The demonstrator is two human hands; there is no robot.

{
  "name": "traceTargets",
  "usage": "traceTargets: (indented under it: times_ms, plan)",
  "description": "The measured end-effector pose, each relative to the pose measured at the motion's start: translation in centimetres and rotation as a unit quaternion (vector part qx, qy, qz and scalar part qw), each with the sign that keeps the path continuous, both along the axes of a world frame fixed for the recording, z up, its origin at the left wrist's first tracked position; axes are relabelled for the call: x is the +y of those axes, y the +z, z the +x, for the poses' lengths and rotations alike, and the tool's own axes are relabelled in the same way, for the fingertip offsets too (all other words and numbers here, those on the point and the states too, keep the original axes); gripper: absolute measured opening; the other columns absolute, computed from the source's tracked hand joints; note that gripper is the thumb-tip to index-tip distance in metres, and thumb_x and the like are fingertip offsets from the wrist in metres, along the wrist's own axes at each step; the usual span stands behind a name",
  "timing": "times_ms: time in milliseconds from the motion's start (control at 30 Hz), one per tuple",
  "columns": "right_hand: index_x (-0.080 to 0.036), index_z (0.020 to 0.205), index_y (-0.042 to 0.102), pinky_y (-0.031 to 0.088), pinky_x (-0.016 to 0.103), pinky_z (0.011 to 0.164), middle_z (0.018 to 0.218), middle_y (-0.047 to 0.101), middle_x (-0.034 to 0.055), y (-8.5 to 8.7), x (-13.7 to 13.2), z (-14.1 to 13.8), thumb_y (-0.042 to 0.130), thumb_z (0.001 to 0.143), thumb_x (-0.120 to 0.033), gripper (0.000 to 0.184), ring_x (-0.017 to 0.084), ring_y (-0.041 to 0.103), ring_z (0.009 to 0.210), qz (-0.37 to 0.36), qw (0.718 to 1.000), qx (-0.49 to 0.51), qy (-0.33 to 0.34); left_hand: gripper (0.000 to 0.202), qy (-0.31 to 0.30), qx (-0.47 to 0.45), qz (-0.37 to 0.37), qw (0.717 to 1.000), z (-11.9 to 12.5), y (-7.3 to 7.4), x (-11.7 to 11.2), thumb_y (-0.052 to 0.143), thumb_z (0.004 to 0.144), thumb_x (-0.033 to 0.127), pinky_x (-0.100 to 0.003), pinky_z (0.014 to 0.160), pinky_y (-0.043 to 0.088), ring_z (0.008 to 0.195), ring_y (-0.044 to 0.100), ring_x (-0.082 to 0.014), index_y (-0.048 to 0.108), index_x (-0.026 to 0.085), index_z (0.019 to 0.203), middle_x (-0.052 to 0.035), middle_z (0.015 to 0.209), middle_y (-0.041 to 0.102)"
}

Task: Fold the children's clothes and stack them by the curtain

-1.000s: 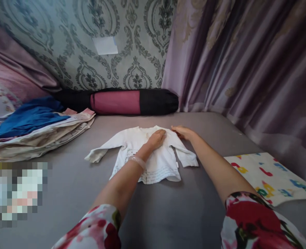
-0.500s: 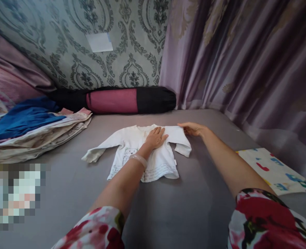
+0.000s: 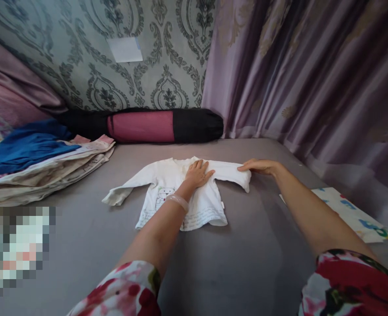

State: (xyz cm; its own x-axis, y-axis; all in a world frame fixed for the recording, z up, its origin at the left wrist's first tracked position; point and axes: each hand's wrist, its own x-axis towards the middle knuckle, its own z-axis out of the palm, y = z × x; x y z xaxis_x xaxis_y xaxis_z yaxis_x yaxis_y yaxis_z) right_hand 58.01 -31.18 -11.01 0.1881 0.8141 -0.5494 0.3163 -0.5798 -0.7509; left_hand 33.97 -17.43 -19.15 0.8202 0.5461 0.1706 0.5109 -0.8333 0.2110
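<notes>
A heap of clothes [image 3: 91, 160], a blue garment [image 3: 26, 151] on top, lies between nine and ten o'clock from a small white shirt [image 3: 205, 208], set well apart, probably to leave working room. A pink-and-black roll [image 3: 141, 126] lies at eleven o'clock. The shirt itself is spread front-up on a gray sheet [image 3: 233, 272], one sleeve [image 3: 131, 185] stretching toward nine o'clock. The person's left hand [image 3: 197, 174] rests palm-down on its chest — fingers slightly parted, thumb out — seemingly to anchor the cloth against a pull. Between two and three o'clock, the right hand [image 3: 261, 166] touches the other sleeve [image 3: 228, 170] near its end, apparently to hold it out; some fingers are hidden, so a pinch cannot be told. Just past three o'clock lies a printed cloth [image 3: 348, 213], partly behind the right forearm [image 3: 312, 210].
</notes>
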Motion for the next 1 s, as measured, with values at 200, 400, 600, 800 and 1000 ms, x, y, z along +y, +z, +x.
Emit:
traceTargets:
  times_ms: [200,400,600,800,1000]
  plan:
    - [-0.020,0.073,0.063,0.050,0.028,0.070,0.082,0.069,0.0042,-0.4,-2.0,1.6,0.080,0.061,-0.038,0.027,0.019,0.065,0.079,0.003,0.999,0.031,-0.019,0.069,0.024,-0.001,-0.010,1.000,0.3,0.1,-0.1,0.024,0.092,0.066,-0.047,0.110,0.030,0.137,0.034,-0.0319,0.042,0.021,0.142,-0.0131,0.150,0.039]
    - [-0.021,0.076,0.065,0.050,0.027,0.063,0.080,0.068,0.0045,-1.2,-2.9,3.1,0.081,0.058,-0.045,0.034,0.016,0.062,0.070,0.004,0.998,-0.039,-0.047,0.071,0.041,0.006,-0.020,0.999,0.4,0.7,-0.5,0.025,0.091,0.068,-0.049,0.109,0.030,0.136,0.034,-0.0341,0.042,0.020,0.141,-0.0149,0.149,0.038]
    - [-0.022,0.066,0.062,0.044,0.026,0.051,0.064,0.061,0.0023,-2.3,-3.1,4.2,0.082,0.055,-0.051,0.038,0.013,0.053,0.056,-0.032,0.988,-0.138,-0.057,0.071,-0.013,-0.023,-0.034,0.999,-0.2,0.4,0.1,0.018,0.094,0.063,-0.043,0.113,0.027,0.139,0.033,-0.0274,0.038,0.017,0.144,-0.0132,0.150,0.039]
    - [-0.023,0.062,0.061,0.044,0.028,0.049,0.059,0.059,0.0038,-3.2,-3.1,5.3,0.082,0.059,-0.048,0.032,0.016,0.054,0.055,-0.064,0.981,-0.181,-0.040,0.070,-0.058,0.005,-0.032,0.998,-0.2,-0.3,0.4,0.017,0.095,0.062,-0.046,0.118,0.018,0.145,0.025,-0.0266,0.034,0.020,0.147,-0.0089,0.155,0.032]
    - [-0.022,0.056,0.059,0.050,0.039,0.070,0.066,0.062,0.0077,-2.5,0.1,3.1,0.081,0.058,-0.019,0.022,0.029,0.065,0.080,-0.101,0.914,-0.392,-0.018,0.071,-0.060,0.025,-0.050,0.997,-0.1,0.1,0.4,0.018,0.093,0.065,-0.052,0.118,0.014,0.146,0.020,-0.0274,0.031,0.022,0.148,-0.0096,0.157,0.028]
